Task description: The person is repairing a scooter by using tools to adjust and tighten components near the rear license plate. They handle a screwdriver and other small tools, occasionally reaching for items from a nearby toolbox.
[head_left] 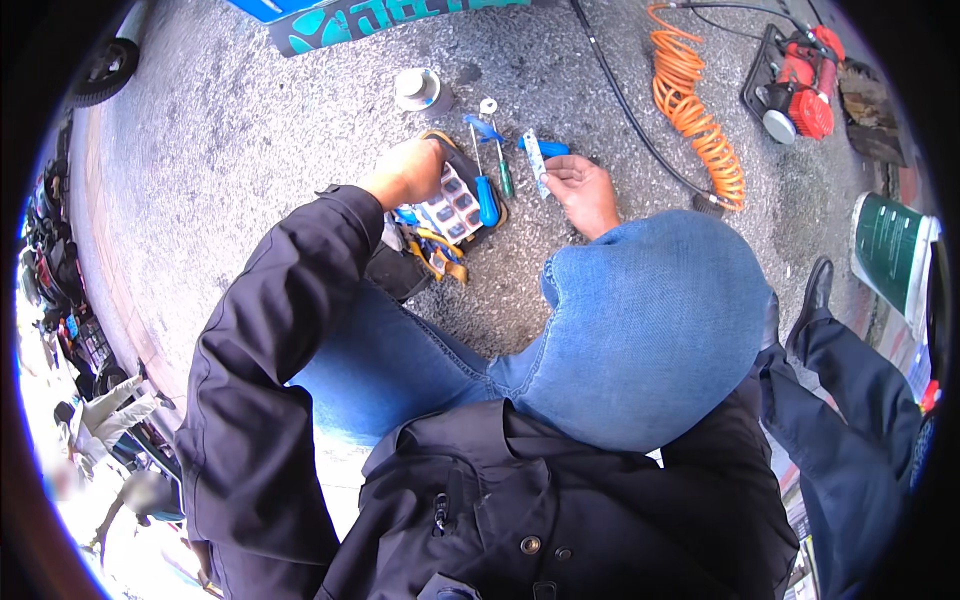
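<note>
Both hands are over the pavement beyond my bent knees. My left hand [408, 172] rests on the upper left of an open kit case [458, 212] with small parts in compartments; its curled fingers hide what they grip. My right hand [582, 195] pinches a narrow white strip [535, 160], with a blue-handled tool [555, 148] just behind it. A blue-handled tool [487, 200] lies on the case, near a green-handled screwdriver [505, 178] and a wrench [488, 108]. Yellow-handled pliers [445, 262] and a black pouch [395, 272] lie below the case.
A metal can [418, 92] stands beyond the case. An orange coiled hose [685, 100], black hose [640, 125] and red compressor [808, 100] lie upper right. A green container [888, 255] is at right, beside another person's legs [850, 400]. Parked two-wheelers [50, 280] line the left.
</note>
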`<state>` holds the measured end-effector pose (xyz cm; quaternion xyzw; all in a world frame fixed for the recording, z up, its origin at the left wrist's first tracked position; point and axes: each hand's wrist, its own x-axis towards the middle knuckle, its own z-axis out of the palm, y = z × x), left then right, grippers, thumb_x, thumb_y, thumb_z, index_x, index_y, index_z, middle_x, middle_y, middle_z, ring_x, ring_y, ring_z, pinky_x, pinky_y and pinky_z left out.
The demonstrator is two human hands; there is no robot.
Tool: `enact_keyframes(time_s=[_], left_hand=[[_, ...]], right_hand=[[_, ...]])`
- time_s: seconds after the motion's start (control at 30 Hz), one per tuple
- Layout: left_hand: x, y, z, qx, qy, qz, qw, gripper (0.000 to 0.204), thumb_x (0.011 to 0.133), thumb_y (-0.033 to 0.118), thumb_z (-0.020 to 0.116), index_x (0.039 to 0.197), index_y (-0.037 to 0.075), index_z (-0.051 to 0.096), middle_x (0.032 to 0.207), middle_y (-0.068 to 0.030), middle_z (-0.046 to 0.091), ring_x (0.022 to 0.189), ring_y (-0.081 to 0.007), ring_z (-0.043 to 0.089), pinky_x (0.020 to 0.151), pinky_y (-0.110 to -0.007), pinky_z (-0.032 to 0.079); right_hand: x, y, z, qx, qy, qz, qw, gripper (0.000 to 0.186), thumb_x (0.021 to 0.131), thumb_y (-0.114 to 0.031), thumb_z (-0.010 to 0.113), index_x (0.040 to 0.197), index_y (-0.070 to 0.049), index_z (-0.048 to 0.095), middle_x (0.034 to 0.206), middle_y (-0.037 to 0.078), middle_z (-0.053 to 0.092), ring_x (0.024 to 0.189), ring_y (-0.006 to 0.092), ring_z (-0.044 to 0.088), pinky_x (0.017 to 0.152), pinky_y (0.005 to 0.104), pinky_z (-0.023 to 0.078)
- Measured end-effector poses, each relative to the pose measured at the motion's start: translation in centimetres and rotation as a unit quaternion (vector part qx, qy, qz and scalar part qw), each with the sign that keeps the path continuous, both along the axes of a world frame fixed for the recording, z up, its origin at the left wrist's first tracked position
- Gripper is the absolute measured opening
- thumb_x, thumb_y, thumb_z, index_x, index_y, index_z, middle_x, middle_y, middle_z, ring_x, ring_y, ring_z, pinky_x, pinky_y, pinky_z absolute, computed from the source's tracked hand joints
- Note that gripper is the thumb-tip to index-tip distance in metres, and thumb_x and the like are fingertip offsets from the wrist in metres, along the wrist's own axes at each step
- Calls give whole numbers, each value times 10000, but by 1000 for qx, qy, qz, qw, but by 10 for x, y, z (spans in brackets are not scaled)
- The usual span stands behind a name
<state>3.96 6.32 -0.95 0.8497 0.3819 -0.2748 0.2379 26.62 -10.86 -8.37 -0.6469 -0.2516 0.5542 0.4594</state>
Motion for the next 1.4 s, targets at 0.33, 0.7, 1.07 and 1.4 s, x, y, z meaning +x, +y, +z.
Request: enact_keyframes(time_s=[0.33,0.7,1.07,1.4], left_hand=[[-26,25,21,5,15,-38,999,216,738,133,711,922,29,754,870,-211,728,861,-395,723,746,-462,571],[-16,18,19,0,0,-53,999,210,794,218,737,914,47,754,889,-193,735,883,-400,719,764,-466,571],[35,-17,8,31,-112,-266,957,435,839,62,620,1274,60,597,1008,-178,737,921,-366,734,771,-475,581],[44,-35,-17,111,-60,-407,904,195,933,160,573,1058,61,685,930,-112,727,816,-302,745,686,-426,588]], right_hand=[[-71,43,27,77,-46,212,973,219,959,-149,728,1078,34,701,996,120,758,890,167,733,777,306,590],[-20,43,45,109,-246,155,950,186,966,-198,730,1040,-31,763,866,60,761,695,114,681,634,295,546],[99,46,106,-5,-290,91,953,267,925,-184,732,1126,-9,742,920,127,778,780,188,743,732,334,579],[20,56,22,63,-536,334,773,295,850,-180,769,1098,-56,669,1090,180,648,1028,392,672,856,490,557]])
